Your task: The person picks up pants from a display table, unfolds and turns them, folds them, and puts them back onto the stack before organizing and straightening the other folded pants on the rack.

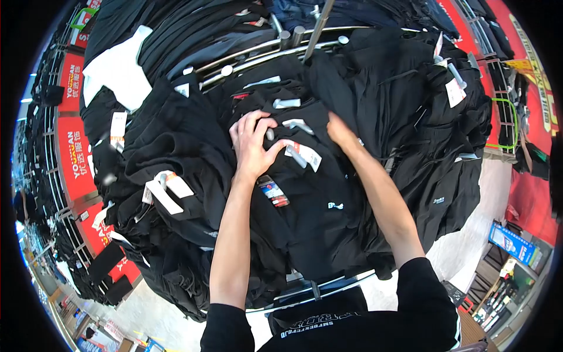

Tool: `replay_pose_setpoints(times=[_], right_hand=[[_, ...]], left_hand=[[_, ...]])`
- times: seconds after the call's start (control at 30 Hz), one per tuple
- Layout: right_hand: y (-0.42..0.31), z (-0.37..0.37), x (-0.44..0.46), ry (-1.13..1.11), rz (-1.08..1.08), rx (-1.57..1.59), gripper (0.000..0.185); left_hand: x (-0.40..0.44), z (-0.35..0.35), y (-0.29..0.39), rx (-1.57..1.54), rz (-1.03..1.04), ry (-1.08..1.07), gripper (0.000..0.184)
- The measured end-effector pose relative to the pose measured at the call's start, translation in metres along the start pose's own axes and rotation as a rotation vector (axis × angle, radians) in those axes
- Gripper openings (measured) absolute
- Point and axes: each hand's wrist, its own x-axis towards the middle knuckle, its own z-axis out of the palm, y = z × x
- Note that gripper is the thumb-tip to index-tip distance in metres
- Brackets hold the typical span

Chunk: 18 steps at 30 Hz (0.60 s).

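Observation:
A pair of black trousers (314, 205) lies spread in front of me on a heap of dark clothing, a small white logo on one leg. My left hand (253, 144) is closed on the waistband's left side, fingers curled over the fabric and thumb pointing right. At the waistband's right edge, my right hand (341, 130) is closed on the cloth, its fingertips partly hidden and slightly blurred. Between the hands are a white paper tag (311, 157) and a grey security tag (296, 156). Below my left hand hangs a colourful label (274, 192).
A round metal rack rail (267, 48) with an upright pole (319, 29) stands behind the trousers. More black garments (410, 88) with tags surround them. A white cloth (120, 70) lies at upper left. Red signs (73, 146) and clothing racks line the sides.

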Motion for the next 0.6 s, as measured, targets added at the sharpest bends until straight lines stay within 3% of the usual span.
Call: replay_pose_setpoints(times=[0.07,0.1,0.17,0.23,0.3,0.33,0.43,0.53,0.57,0.6], right_hand=[[-0.017,-0.007,-0.017,-0.166,0.092,-0.063,0.042],[-0.02,-0.006,-0.031,0.056,-0.088,-0.248,0.042],[-0.021,-0.002,-0.034,0.278,-0.264,-0.436,0.042],[-0.008,0.012,-0.006,0.237,-0.274,0.174,0.038],[0.006,0.028,0.025,0.212,-0.277,0.478,0.036],[0.013,0.036,0.044,-0.08,-0.241,0.74,0.038],[0.004,0.047,0.064,-0.52,-0.242,1.143,0.041],[-0.01,0.01,0.047,-0.684,-0.164,1.285,0.045],[-0.042,-0.034,0.021,-0.59,-0.001,0.963,0.048],[-0.046,-0.043,0.007,-0.473,0.045,0.838,0.06]], left_hand=[[0.0,0.002,-0.003,-0.007,0.003,-0.002,0.047],[0.0,0.002,-0.003,0.008,0.0,0.002,0.047],[0.0,0.003,-0.004,0.004,-0.005,0.006,0.047],[0.0,0.005,-0.002,-0.001,-0.005,0.008,0.047],[0.001,0.004,-0.001,0.001,-0.019,0.0,0.048],[0.002,0.004,-0.002,0.001,-0.018,0.005,0.048],[0.002,0.003,0.001,-0.013,-0.016,0.009,0.048],[0.002,0.001,0.003,-0.018,-0.017,0.004,0.048],[0.0,0.003,0.002,-0.024,-0.019,0.018,0.051],[-0.004,0.001,0.001,-0.02,-0.023,0.02,0.051]])
